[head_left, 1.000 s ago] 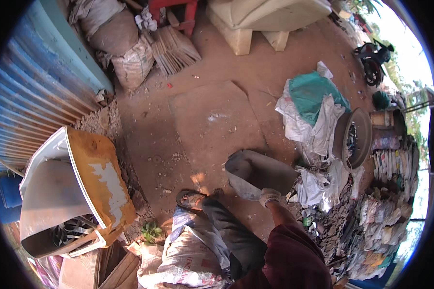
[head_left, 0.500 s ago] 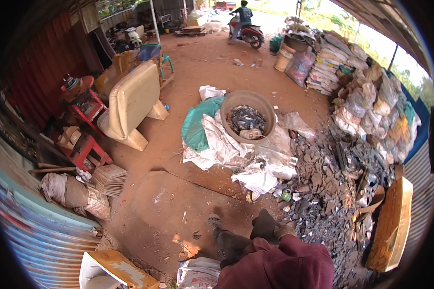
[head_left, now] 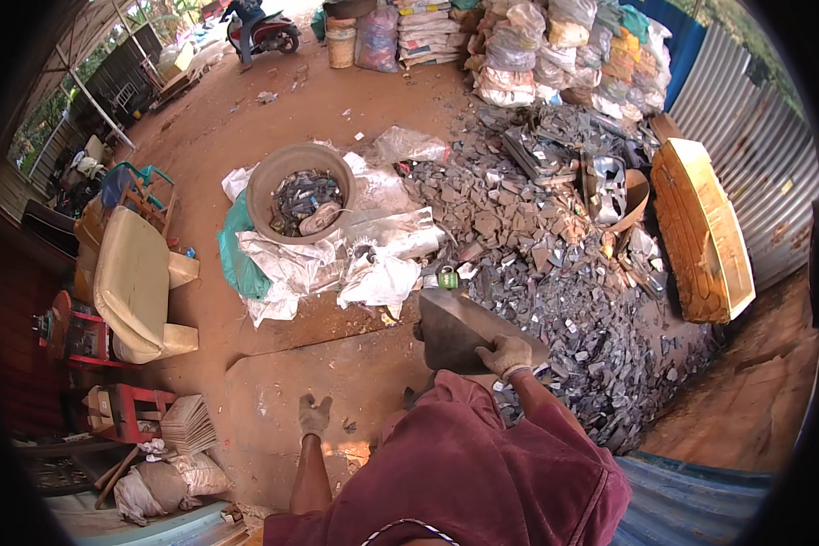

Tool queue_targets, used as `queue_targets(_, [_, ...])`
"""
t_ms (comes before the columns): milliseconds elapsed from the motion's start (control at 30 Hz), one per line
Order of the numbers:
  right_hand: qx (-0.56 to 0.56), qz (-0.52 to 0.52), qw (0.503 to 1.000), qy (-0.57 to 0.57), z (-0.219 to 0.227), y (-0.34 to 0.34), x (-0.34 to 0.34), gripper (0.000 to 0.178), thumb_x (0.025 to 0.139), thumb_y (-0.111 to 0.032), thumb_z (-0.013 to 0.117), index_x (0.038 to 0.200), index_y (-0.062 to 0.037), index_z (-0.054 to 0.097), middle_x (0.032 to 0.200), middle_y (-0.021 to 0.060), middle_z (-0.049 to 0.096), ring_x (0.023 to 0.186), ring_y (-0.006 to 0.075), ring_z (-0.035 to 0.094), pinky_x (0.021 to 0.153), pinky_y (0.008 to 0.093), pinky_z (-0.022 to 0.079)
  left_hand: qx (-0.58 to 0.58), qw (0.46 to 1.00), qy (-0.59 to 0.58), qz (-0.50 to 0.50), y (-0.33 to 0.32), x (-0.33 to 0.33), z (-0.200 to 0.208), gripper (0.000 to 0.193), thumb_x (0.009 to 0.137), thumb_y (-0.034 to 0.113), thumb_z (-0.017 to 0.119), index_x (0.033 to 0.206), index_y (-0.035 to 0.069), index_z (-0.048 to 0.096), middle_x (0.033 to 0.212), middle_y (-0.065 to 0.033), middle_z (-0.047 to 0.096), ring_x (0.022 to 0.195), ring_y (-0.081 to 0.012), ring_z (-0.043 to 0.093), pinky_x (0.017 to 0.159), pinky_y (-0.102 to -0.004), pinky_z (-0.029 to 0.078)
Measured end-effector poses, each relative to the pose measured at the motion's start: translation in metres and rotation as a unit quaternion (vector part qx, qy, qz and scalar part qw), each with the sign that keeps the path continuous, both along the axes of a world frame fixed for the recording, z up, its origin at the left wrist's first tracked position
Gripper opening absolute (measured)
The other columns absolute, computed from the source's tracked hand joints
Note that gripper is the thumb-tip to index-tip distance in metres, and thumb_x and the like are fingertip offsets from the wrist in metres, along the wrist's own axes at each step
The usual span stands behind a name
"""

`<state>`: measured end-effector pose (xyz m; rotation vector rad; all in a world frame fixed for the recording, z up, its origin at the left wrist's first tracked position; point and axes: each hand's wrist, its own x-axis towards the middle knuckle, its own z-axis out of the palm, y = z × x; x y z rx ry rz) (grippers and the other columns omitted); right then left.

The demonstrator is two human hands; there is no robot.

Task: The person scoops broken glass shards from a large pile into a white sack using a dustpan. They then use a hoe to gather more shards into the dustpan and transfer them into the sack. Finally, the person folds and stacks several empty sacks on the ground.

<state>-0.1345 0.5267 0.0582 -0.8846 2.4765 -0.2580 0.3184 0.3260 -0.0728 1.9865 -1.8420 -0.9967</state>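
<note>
My right hand, in a pale glove, grips the edge of a dark grey, pan-shaped piece held in front of my body. This piece hangs beside a heap of dark broken scraps. Lower left, my left hand is gloved too, with fingers apart and nothing in it, above the brown floor sheet. Ahead and to the left stands a round brown tub partly filled with dark scraps. White sacks and a green plastic sheet are spread around it.
A cream sofa stands at the left, near a red stool. On the right, a yellow bin-like shell leans near corrugated sheeting. Stacked bags line the back. Farther off, a person sits on a red motorbike.
My view has swung to the right and downward. My body is more upright, the pan-shaped piece now shows clearly in my right hand, and my left hand has come into view.
</note>
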Motion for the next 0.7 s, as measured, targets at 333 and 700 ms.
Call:
queue_targets(333, [-0.259, 0.249, 0.933, -0.026, 0.033, -0.099, -0.042, 0.042, 0.082, -0.053, 0.071, 0.072, -0.0124, 0.073, 0.073, 0.0107, 0.070, 0.072, 0.0318, 0.069, 0.064, 0.0440, 0.053, -0.145, 0.880, -0.189, -0.410, -0.143, -0.108, 0.147, 0.115, 0.058, 0.037, 0.092, 0.150, 0.002, 0.033, 0.152, -0.0258, 0.036, 0.139, -0.0409, 0.039, 0.115, -0.0450, 0.039])
queue_targets(700, [-0.310, -0.082, 0.947, 0.001, -0.065, -0.094, -0.037, 0.039, 0.084, -0.045, 0.069, 0.072, -0.0073, 0.068, 0.073, 0.0142, 0.067, 0.074, 0.0344, 0.067, 0.068, 0.0445, 0.053, 0.101, 0.770, -0.193, -0.600, -0.211, -0.214, 0.176, 0.048, 0.061, 0.042, 0.092, 0.092, 0.009, 0.076, 0.097, -0.0102, 0.074, 0.097, -0.0246, 0.070, 0.089, -0.0375, 0.053])
